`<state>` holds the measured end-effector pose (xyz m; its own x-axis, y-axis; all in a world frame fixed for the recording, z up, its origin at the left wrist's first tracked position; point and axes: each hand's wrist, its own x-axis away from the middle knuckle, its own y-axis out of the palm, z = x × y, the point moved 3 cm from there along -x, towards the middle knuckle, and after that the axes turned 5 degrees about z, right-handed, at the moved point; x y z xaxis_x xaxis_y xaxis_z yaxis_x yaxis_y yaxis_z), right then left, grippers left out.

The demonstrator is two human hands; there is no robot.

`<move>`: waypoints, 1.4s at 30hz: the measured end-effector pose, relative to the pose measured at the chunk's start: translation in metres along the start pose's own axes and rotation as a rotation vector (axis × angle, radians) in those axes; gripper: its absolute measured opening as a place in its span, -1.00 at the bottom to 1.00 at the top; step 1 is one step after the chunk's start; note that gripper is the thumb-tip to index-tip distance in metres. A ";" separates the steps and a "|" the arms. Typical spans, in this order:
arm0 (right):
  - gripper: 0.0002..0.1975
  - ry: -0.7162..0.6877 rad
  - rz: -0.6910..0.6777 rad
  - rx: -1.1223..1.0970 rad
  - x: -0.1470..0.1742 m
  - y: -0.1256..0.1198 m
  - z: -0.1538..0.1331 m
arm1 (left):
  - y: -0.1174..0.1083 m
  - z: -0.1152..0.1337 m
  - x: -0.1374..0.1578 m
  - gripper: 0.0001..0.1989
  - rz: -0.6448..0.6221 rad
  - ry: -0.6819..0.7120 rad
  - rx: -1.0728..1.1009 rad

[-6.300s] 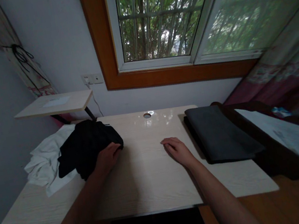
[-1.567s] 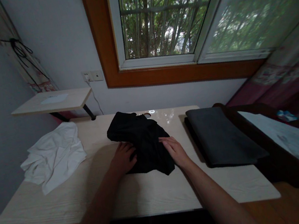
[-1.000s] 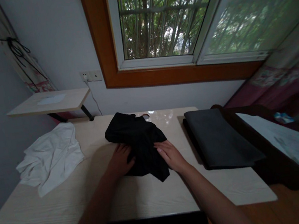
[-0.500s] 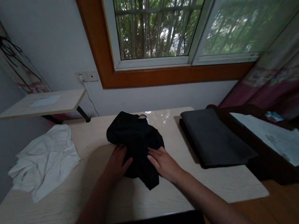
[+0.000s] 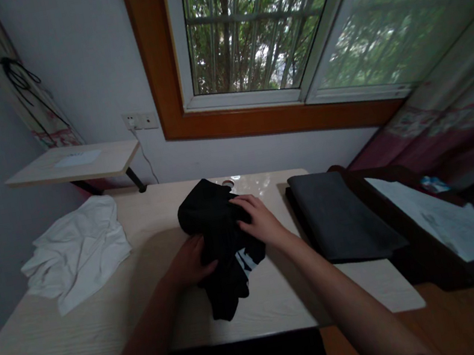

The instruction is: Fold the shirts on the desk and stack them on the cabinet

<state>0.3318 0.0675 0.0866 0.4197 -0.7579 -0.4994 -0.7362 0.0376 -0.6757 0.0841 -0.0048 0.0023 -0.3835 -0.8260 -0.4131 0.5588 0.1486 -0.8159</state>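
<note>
A crumpled black garment [image 5: 213,224] lies bunched on the pale wooden desk [image 5: 176,329]. A patch of white print [image 5: 246,261] shows among its folds on the right. My left hand [image 5: 190,262] grips the garment's left edge, with the thumb resting over the cloth. My right hand [image 5: 260,219] holds the upper right part, its fingers curled onto the fabric. Some fingertips are lost against the dark cloth. To the left, a rumpled white cloth [image 5: 77,248] lies by itself, apart from both hands.
A dark grey folder-like case [image 5: 345,216] lies at the desk's right. A small raised shelf [image 5: 110,163] with a paper on it stands at the back left. Behind the garment is a round cable hole [image 5: 228,184]. A window [image 5: 256,27] is beyond the desk.
My right hand has moved up and away along the garment. The cloth has shifted and opened on the right, uncovering white print. My left hand stays at the left edge.
</note>
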 end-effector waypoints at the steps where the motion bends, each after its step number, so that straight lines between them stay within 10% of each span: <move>1: -0.34 -0.027 -0.043 0.037 -0.002 0.006 0.004 | 0.000 0.002 -0.001 -0.34 -0.008 0.011 -0.006; 6: -0.64 0.007 -0.201 0.213 0.002 0.031 0.017 | 0.000 0.008 -0.002 -0.32 -0.021 0.050 -0.026; 13: -0.65 0.177 0.234 0.196 0.012 -0.012 0.039 | -0.007 0.016 -0.007 -0.24 -0.014 0.022 -0.071; 19: -0.69 0.271 0.416 0.283 0.038 -0.051 0.059 | -0.011 0.011 -0.009 -0.56 -0.074 0.001 -0.145; 27: -0.81 0.290 0.149 0.248 0.075 -0.042 0.044 | -0.041 -0.047 -0.001 -0.75 -0.010 -0.248 -0.361; 36: -0.82 0.055 -0.529 -0.158 0.083 0.000 -0.055 | -0.093 -0.086 0.003 -0.65 0.304 -0.478 -0.586; 42: -0.82 0.120 -0.088 -0.085 0.044 -0.009 -0.023 | -0.075 -0.088 -0.001 -0.47 0.282 -0.358 -0.381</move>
<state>0.3444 0.0185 0.0834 0.4215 -0.8287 -0.3684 -0.7437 -0.0833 -0.6633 -0.0225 0.0327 0.0279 0.0500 -0.8483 -0.5271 0.2740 0.5192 -0.8096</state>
